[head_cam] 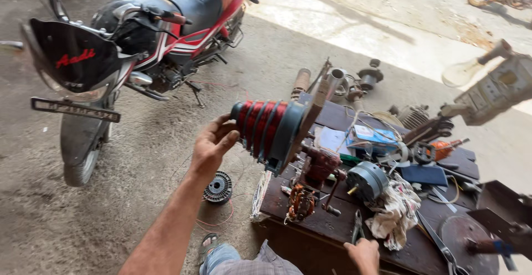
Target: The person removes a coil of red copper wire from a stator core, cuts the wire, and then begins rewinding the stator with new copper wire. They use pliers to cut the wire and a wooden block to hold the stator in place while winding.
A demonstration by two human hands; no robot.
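In the head view, the end of a red wire coil (265, 126) on its dark former is touched by the left hand (213, 144), fingers loosely curled against it. The right hand (363, 254) is rested on the near edge of the wooden workbench (327, 222), seemingly closed just below a pair of pliers (357, 228). A small wire spool (217, 187) lies on the floor under the left hand.

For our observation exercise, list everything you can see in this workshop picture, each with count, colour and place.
motorbike: one, red and black, parked upper left
winding former: one, wrapped in red wire, at the table's left edge
wire spool: one, dark, on the floor
table: one, dark brown, right
small motor: one, grey, mid-table
rag: one, whitish, beside the motor
box: one, blue and white, on the table behind the motor
left hand: touching the former
right hand: on the table's near edge
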